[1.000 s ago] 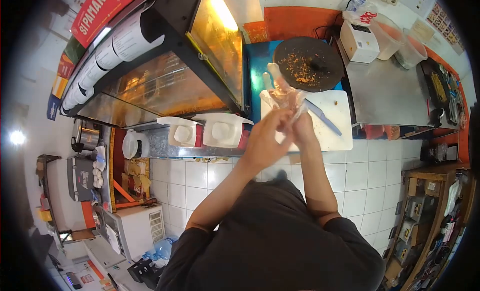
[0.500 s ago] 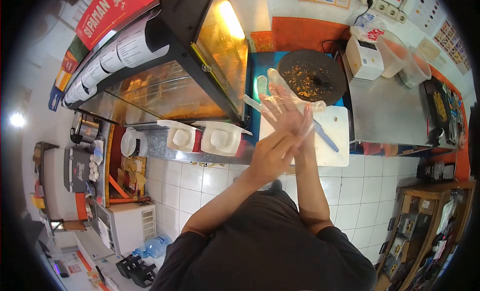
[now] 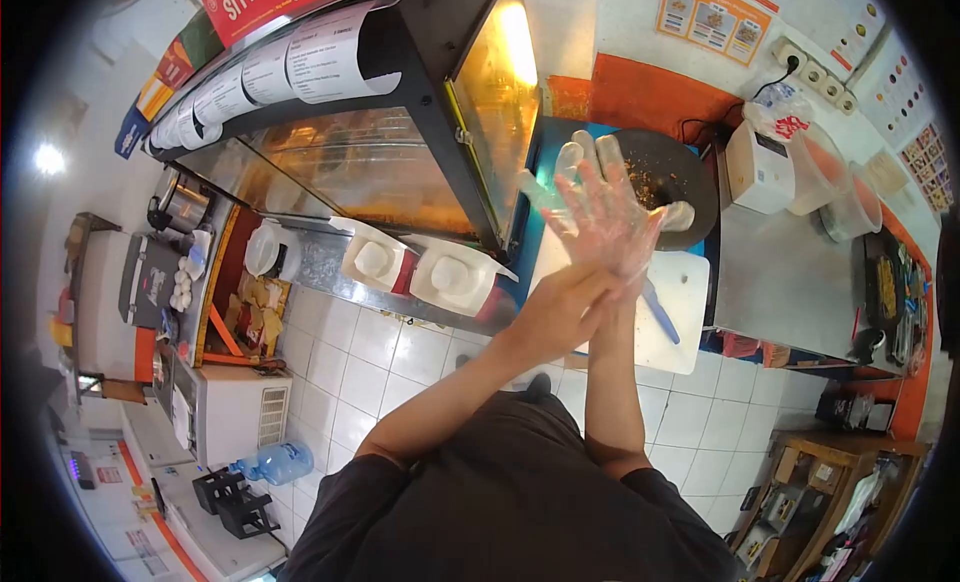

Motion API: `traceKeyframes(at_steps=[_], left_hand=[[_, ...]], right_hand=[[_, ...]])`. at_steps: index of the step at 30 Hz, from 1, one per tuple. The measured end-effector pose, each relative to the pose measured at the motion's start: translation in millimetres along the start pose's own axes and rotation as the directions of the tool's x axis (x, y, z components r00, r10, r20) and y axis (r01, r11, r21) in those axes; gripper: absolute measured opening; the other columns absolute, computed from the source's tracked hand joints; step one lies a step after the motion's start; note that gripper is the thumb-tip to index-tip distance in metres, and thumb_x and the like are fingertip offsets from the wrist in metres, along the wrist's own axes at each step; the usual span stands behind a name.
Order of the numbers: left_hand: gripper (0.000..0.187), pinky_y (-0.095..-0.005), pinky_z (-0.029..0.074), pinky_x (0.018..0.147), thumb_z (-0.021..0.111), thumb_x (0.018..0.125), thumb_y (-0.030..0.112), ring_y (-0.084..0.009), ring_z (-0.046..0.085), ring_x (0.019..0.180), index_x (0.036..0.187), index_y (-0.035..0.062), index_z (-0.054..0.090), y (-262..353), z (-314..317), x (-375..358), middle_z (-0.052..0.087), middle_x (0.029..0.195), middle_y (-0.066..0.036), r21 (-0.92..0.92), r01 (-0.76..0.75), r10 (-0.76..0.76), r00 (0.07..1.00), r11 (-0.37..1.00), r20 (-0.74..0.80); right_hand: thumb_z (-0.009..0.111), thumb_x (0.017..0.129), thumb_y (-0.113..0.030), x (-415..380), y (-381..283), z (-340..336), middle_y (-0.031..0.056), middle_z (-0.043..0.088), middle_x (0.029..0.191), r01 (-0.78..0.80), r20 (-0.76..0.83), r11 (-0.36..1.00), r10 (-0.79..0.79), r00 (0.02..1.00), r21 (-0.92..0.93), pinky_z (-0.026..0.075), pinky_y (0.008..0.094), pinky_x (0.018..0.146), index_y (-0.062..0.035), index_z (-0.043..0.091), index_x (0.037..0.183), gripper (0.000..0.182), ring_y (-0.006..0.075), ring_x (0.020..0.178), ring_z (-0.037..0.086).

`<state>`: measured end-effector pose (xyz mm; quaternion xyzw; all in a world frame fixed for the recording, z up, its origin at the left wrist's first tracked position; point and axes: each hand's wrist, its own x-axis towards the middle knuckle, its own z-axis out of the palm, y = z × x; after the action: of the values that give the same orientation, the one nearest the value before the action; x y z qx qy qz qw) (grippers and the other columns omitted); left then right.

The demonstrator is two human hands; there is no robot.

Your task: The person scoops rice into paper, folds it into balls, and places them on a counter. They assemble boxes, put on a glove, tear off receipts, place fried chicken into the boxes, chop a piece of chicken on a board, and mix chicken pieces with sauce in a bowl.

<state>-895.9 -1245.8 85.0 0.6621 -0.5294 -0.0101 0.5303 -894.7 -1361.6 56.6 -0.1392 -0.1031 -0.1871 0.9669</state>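
Note:
My right hand (image 3: 608,217) is raised, palm facing me and fingers spread, inside a clear plastic disposable glove (image 3: 574,160). The glove's fingertips stand out loosely past my own. At the right wrist, my left hand (image 3: 560,307) is closed, its fingers pinching the glove's cuff; it looks bare. Beneath the hands lies a white cutting board (image 3: 685,277), partly covered by them. A knife with a blue handle (image 3: 662,314) rests on it. Behind the gloved fingers is a round dark board (image 3: 690,187) scattered with brown crumbs.
Left stands a lit glass display cabinet (image 3: 330,172). Two open paper boxes (image 3: 375,262) holding rounded white portions sit on the ledge before it. A steel counter (image 3: 770,272) at right carries a white printer (image 3: 758,167) and clear plastic tubs (image 3: 850,207).
The glove sits further down over my right hand, whose fingers now reach deeper into it and spread wider. My left hand has slid down to the wrist. The camera view has shifted.

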Motion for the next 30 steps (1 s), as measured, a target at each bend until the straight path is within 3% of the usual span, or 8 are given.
traceKeyframes(at_steps=[7, 11, 14, 16, 17, 20, 23, 30], left_hand=[[0.009, -0.0349, 0.048, 0.063, 0.063, 0.086, 0.001, -0.0292, 0.06, 0.069, 0.094, -0.0005, 0.061, -12.3, -10.3, 30.5, 0.06, 0.083, -0.014, 0.016, -0.049, 0.047, 0.993, 0.999, 0.105], [0.008, -0.0361, 0.049, 0.066, 0.063, 0.086, 0.002, -0.0301, 0.061, 0.073, 0.094, -0.0006, 0.06, -10.2, -13.4, 35.1, 0.06, 0.085, -0.015, -0.05, 0.022, -0.015, 0.989, 0.999, 0.144], [0.009, -0.0366, 0.049, 0.07, 0.063, 0.087, 0.003, -0.0295, 0.062, 0.078, 0.095, 0.0, 0.061, -13.5, -25.9, 23.1, 0.061, 0.087, -0.014, -0.037, -0.028, 0.034, 0.983, 0.999, 0.182], [0.014, -0.0346, 0.049, 0.075, 0.067, 0.085, 0.009, -0.0277, 0.062, 0.081, 0.097, 0.0031, 0.062, -26.4, -48.9, -0.4, 0.064, 0.095, -0.011, 0.108, -0.069, 0.062, 0.996, 0.992, 0.065], [0.019, -0.0362, 0.047, 0.082, 0.066, 0.087, 0.01, -0.0269, 0.062, 0.088, 0.104, 0.003, 0.06, -43.0, -68.0, -15.7, 0.063, 0.1, -0.012, 0.226, -0.044, 0.072, 0.991, 0.973, -0.114], [0.051, -0.0428, 0.025, 0.113, 0.047, 0.1, 0.017, -0.0293, 0.034, 0.135, 0.145, 0.0013, 0.029, -97.6, -120.3, -30.9, 0.034, 0.144, -0.02, 0.239, 0.201, 0.005, 0.756, 0.95, -0.655], [0.067, -0.0547, 0.001, 0.116, 0.038, 0.101, 0.041, -0.0403, 0.002, 0.147, 0.154, 0.0096, 0.012, -167.0, -132.7, -2.4, 0.004, 0.158, -0.023, 0.529, 0.093, 0.261, 0.789, 0.844, -0.556], [0.073, -0.0602, -0.004, 0.113, 0.046, 0.095, 0.049, -0.0427, 0.002, 0.146, 0.153, 0.0113, 0.021, -236.9, -189.2, -12.8, 0.008, 0.158, -0.024, 0.68, 0.126, 0.389, 0.739, 0.723, -0.55]], right_hand=[[0.035, 0.079, -0.085, 48.0, -16.6, 8.4, 0.003, 0.003, 0.161, 0.055, -0.023, 0.984, -0.059, 0.998, -0.168, 0.017, 0.0569, 0.113, -0.0348, 0.008, 0.154, 0.094, 0.0277, 0.148, 0.002], [0.04, 0.086, -0.076, 68.9, -19.5, 25.1, 0.0081, 0.014, 0.159, 0.208, -0.287, 0.945, -0.279, 0.916, -0.253, 0.022, 0.0527, 0.112, -0.0275, 0.006, 0.155, 0.091, 0.0318, 0.141, 0.023], [0.056, 0.095, -0.042, 62.3, -14.8, 29.9, 0.0169, 0.021, 0.155, 0.364, -0.282, 0.873, -0.278, 0.918, 0.324, 0.032, 0.0546, 0.111, -0.0218, 0.024, 0.15, 0.066, 0.0362, 0.139, 0.027], [0.059, 0.096, -0.032, 41.5, -23.7, -19.6, 0.0249, 0.036, 0.143, 0.002, 0.134, 0.819, -0.096, 0.986, 0.573, 0.041, 0.0456, 0.109, -0.0093, 0.044, 0.133, 0.046, 0.0372, 0.131, 0.041], [0.056, 0.097, -0.029, 31.8, -12.3, -15.1, 0.0245, 0.04, 0.142, 0.465, -0.186, 0.881, -0.473, 0.861, -0.087, 0.041, 0.0431, 0.109, -0.0017, 0.048, 0.13, 0.043, 0.0364, 0.129, 0.044], [0.056, 0.097, -0.02, -20.0, -11.5, -44.8, 0.0217, 0.061, 0.118, 0.279, -0.232, 0.897, -0.368, 0.9, -0.342, 0.047, 0.0392, 0.102, 0.0031, 0.047, 0.133, 0.044, 0.0295, 0.115, 0.058], [0.057, 0.096, -0.016, -68.5, 8.4, -58.2, 0.0174, 0.067, 0.103, 0.145, -0.469, 0.885, -0.365, 0.804, -0.442, 0.051, 0.036, 0.093, 0.0025, 0.052, 0.128, 0.037, 0.0247, 0.101, 0.065], [0.06, 0.092, -0.01, -72.2, 83.3, -18.6, 0.0129, 0.067, 0.089, -0.368, -0.497, 0.532, -0.118, 0.86, -0.763, 0.053, 0.0308, 0.074, 0.0038, 0.059, 0.114, 0.026, 0.0189, 0.079, 0.065]])
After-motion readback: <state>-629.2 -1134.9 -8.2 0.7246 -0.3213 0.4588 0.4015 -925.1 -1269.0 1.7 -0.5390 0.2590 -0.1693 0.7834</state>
